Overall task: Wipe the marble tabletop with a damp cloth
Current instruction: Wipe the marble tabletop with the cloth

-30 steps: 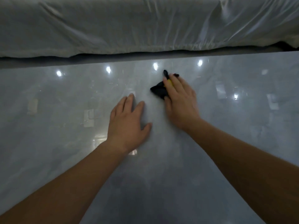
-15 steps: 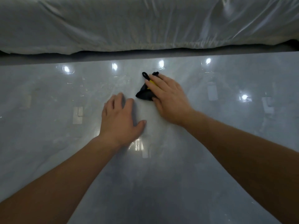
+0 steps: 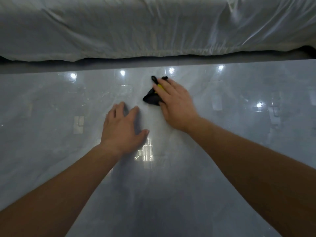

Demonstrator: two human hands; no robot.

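On the far middle of the tabletop (image 3: 51, 108): the cloth (image 3: 151, 99) lies bunched into a dark wad with a yellow patch (image 3: 160, 86) showing, a little short of the far edge.
Right hand (image 3: 174, 103): laid over the cloth from the right, fingers fairly straight and spread across it, pressing it to the stone rather than clutching it. About half the wad sticks out to the left of my fingers.
Left hand (image 3: 122, 127): flat on the bare stone, palm down, fingers straight, holding nothing. It sits nearer to me and left of the cloth, apart from it.
Cloth, how it handles: soft, limp and light, I judge. Being damp, it should cling and drag a little on the stone, and it has no stiffness, so a push from one side will roll or bunch it further.
Where to hold it: over the bulk, with flat fingers and palm. Taking only a corner, or the small dark loop (image 3: 153, 78) at its far tip, would probably let the rest trail.
Tabletop, how it handles: hard, glossy and mirroring lights. Where wet it is likely slick, so my bracing hand could slide.
Beyond the far edge: a crinkled white sheet (image 3: 136, 26), which I would keep the damp cloth off.
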